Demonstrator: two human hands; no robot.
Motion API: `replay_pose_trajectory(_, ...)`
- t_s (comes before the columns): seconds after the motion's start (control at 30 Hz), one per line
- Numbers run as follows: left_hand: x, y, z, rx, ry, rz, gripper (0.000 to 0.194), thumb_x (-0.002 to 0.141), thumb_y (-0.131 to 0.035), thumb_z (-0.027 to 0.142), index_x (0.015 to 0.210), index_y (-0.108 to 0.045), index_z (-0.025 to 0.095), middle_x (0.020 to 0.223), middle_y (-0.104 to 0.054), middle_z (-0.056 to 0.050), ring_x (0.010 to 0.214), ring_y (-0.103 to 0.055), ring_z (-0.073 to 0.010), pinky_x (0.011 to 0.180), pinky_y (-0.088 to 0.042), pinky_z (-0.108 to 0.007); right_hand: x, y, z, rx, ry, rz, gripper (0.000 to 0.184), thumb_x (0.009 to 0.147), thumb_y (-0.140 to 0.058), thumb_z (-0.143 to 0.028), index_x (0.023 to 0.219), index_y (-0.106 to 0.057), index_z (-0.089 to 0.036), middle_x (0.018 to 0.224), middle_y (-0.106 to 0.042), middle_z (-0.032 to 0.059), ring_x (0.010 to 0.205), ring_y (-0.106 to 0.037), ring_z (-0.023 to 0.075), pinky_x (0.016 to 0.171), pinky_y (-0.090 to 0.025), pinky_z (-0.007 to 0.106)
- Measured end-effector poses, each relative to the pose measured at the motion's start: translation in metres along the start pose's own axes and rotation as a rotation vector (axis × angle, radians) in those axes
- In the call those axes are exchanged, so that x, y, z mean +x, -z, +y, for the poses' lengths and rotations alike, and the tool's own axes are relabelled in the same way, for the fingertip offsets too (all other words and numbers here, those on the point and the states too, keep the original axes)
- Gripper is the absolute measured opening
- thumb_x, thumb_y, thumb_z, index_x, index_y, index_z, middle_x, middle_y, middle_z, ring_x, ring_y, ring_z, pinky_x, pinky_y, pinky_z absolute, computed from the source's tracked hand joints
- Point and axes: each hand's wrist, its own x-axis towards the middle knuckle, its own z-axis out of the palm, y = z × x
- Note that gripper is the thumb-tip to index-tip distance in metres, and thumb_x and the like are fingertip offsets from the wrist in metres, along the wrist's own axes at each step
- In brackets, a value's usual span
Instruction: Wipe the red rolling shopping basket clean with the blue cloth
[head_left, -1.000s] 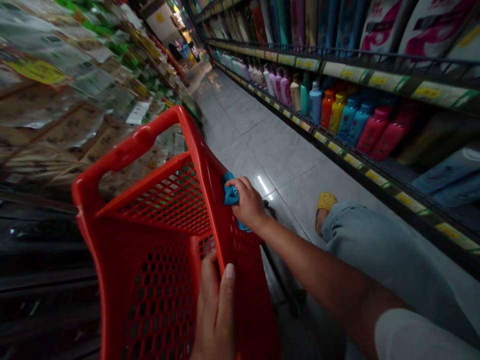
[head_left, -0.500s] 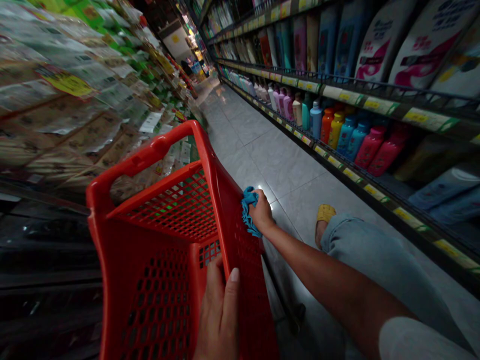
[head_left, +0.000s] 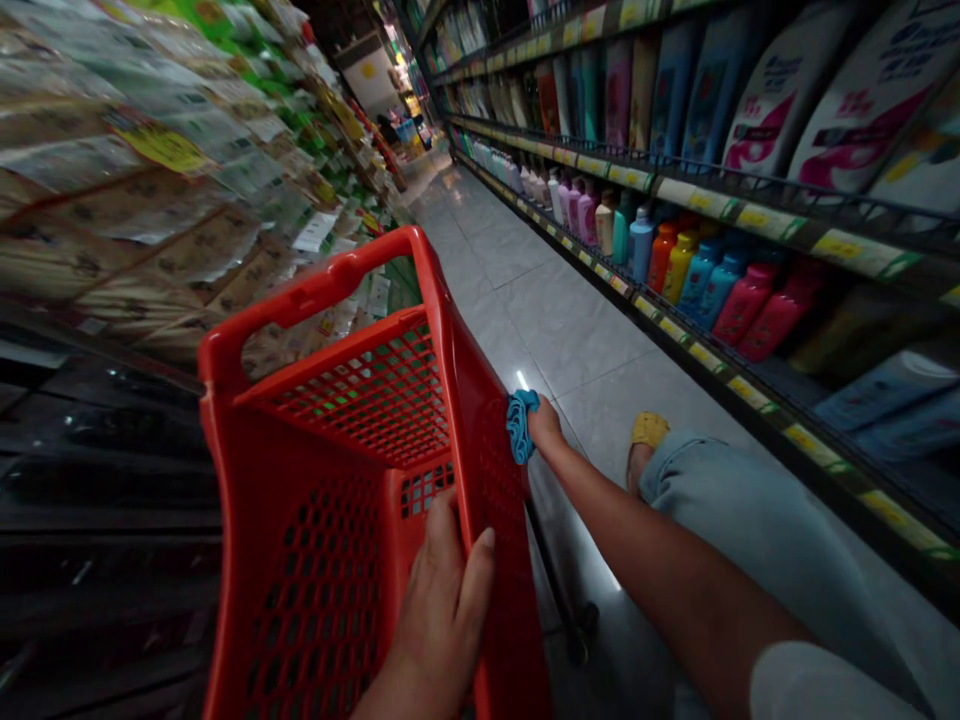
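Gripping the red shopping cart (head_left: pixel 450 395) by its rim, the left hand (head_left: pixel 441 595) is probably bracing it, since the right hand (head_left: pixel 546 424) has a blue cloth (head_left: pixel 518 428) bunched against the cart's outer side.

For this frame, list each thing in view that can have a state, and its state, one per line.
Red cart: open-topped, in the aisle
Blue cloth: bunched up, against the cart's outer side
Left hand: closed over the cart's rim
Right hand: closed on the cloth
Yellow bottle: upright, on a shelf
Yellow shoe: worn
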Motion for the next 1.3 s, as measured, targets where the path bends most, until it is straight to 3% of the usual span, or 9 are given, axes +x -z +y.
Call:
replay_pose_trajectory(0.07, 0.000, 0.001, 0.003, 0.009, -0.041, -0.011, 0.046, 0.101, -0.036, 0.050, 0.133, -0.046, 0.019, 0.133, -0.064, -0.016, 0.123, -0.065, -0.0276, 0.102, -0.055, -0.046, -0.008, 0.005, 0.014, -0.012, -0.010, -0.001, 0.022, 0.073, -0.054, -0.013, 0.091, -0.066, -0.019, 0.084, -0.072, 0.0044, 0.085, -0.067, 0.0224, 0.079, -0.054, 0.031)
replay_pose_trajectory(0.17, -0.001, 0.003, 0.002, 0.042, -0.094, -0.040, 0.043, 0.101, -0.035, 0.045, 0.134, -0.045, 0.019, 0.136, -0.063, -0.016, 0.123, -0.065, -0.0266, 0.102, -0.055, -0.045, -0.011, 0.007, -0.002, -0.010, 0.020, 0.022, 0.029, 0.073, -0.053, -0.012, 0.097, -0.066, -0.020, 0.091, -0.072, 0.0047, 0.093, -0.067, 0.0227, 0.086, -0.054, 0.034)
replay_pose_trajectory(0.3, -0.001, 0.001, -0.007, 0.087, -0.162, -0.059, 0.049, 0.101, -0.036, 0.044, 0.143, -0.040, 0.018, 0.136, -0.062, -0.017, 0.129, -0.062, -0.0283, 0.105, -0.054, -0.046, -0.017, 0.008, -0.054, 0.049, 0.379, 0.114, 0.045, 0.070, -0.053, -0.010, 0.111, -0.065, -0.023, 0.115, -0.067, 0.0070, 0.111, -0.063, 0.0238, 0.101, -0.051, 0.039)
replay_pose_trajectory(0.4, 0.002, -0.001, -0.015, 0.111, -0.241, -0.070, 0.052, 0.102, -0.035, 0.044, 0.148, -0.036, 0.020, 0.134, -0.064, -0.016, 0.129, -0.062, -0.0286, 0.105, -0.054, -0.046, -0.039, 0.017, -0.079, 0.048, 0.565, 0.135, 0.042, 0.069, -0.055, -0.012, 0.108, -0.064, -0.023, 0.112, -0.065, 0.0072, 0.107, -0.064, 0.0247, 0.100, -0.052, 0.041)
replay_pose_trajectory(0.63, 0.004, 0.017, -0.005, 0.213, -0.344, -0.181, 0.047, 0.101, -0.034, 0.041, 0.141, -0.042, 0.019, 0.136, -0.063, -0.017, 0.120, -0.067, -0.0267, 0.100, -0.057, -0.042, -0.068, 0.043, -0.069, 0.048, 0.581, 0.178, 0.032, 0.070, -0.053, -0.012, 0.099, -0.061, -0.024, 0.102, -0.067, 0.0053, 0.101, -0.065, 0.0242, 0.095, -0.053, 0.041)
replay_pose_trajectory(0.77, 0.003, 0.027, -0.003, 0.249, -0.373, -0.216, 0.043, 0.100, -0.035, 0.037, 0.138, -0.047, 0.019, 0.129, -0.068, -0.016, 0.116, -0.069, -0.0259, 0.097, -0.059, -0.040, -0.061, 0.040, -0.077, 0.107, 0.535, 0.299, 0.033, 0.071, -0.052, -0.013, 0.102, -0.058, -0.023, 0.106, -0.066, 0.0074, 0.103, -0.064, 0.0245, 0.098, -0.051, 0.042)
replay_pose_trajectory(0.9, 0.001, 0.036, -0.006, 0.219, -0.404, -0.180, 0.043, 0.100, -0.039, 0.034, 0.138, -0.053, 0.022, 0.130, -0.070, -0.013, 0.118, -0.070, -0.0239, 0.101, -0.057, -0.036, -0.085, 0.037, -0.085, 0.163, 0.522, 0.339, 0.030, 0.080, -0.056, -0.019, 0.110, -0.055, -0.023, 0.104, -0.065, 0.0069, 0.098, -0.065, 0.0235, 0.092, -0.053, 0.040)
replay_pose_trajectory(1.1, -0.002, 0.048, -0.030, 0.219, -0.437, -0.099, 0.042, 0.097, -0.049, 0.035, 0.137, -0.060, 0.027, 0.130, -0.073, -0.008, 0.116, -0.072, -0.0230, 0.103, -0.056, -0.032, -0.109, 0.063, -0.090, -0.060, 0.819, 0.253, 0.037, 0.078, -0.055, -0.009, 0.109, -0.060, -0.027, 0.108, -0.062, 0.0054, 0.104, -0.064, 0.0240, 0.093, -0.054, 0.040)
replay_pose_trajectory(1.3, -0.008, 0.047, -0.070, 0.252, -0.420, -0.053, 0.044, 0.096, -0.054, 0.040, 0.138, -0.062, 0.030, 0.139, -0.067, -0.006, 0.126, -0.066, -0.0255, 0.110, -0.051, -0.039, -0.090, 0.087, -0.139, -0.450, 1.136, 0.149, 0.037, 0.083, -0.060, -0.011, 0.114, -0.068, -0.028, 0.119, -0.065, 0.0077, 0.108, -0.060, 0.0278, 0.096, -0.052, 0.043)
